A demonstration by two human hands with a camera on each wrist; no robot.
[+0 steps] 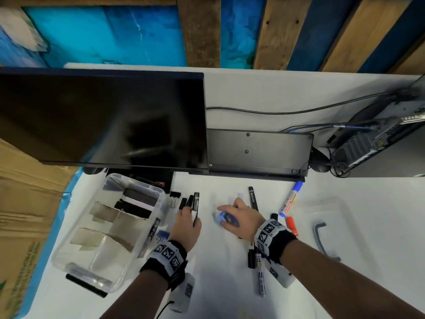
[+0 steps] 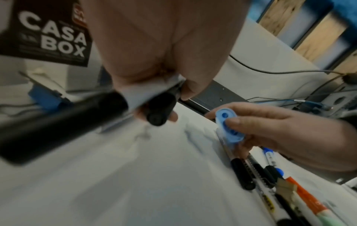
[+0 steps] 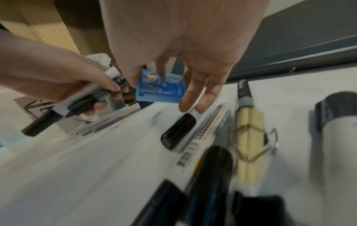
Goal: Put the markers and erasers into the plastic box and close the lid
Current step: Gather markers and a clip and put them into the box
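Partway through: left hand (image 1: 186, 224) gripping black markers (image 1: 192, 201) beside open box (image 1: 128, 254) already holding dark erasers (image 1: 138, 201), right hand (image 1: 241, 217) pinching blue eraser (image 1: 226, 218), more markers (image 1: 288, 201) on table (image 1: 218, 284), lid (image 1: 331, 224) off

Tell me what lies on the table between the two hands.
Nothing: in the head view, only bare white table separates the left hand, gripping black markers, from the right hand, holding a small blue item.

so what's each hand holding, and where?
Left hand grips black markers around their barrels; right hand pinches the small blue item by its edges.
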